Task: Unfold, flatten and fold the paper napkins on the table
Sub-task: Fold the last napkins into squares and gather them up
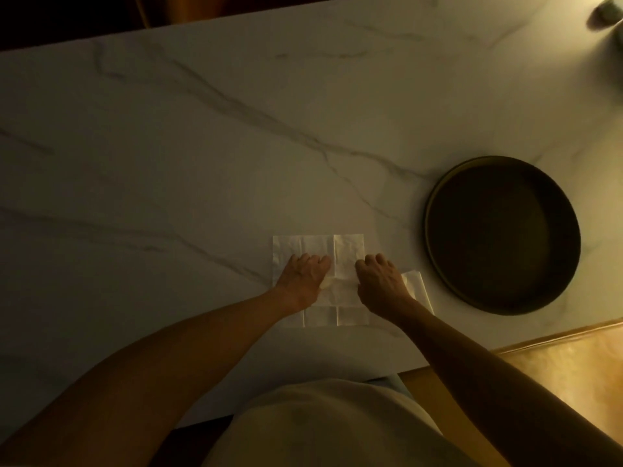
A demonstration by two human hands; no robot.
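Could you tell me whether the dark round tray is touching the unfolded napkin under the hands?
Apart. In the head view, bare marble table shows between the tray and the unfolded napkin.

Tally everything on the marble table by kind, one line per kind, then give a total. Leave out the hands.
Paper napkins: 2, the opened napkin under both hands and a second napkin partly hidden beside the right hand
Dark round trays: 1, the tray to the right
Blurred objects at the far right corner: 1, the object, kind unclear
Total: 4
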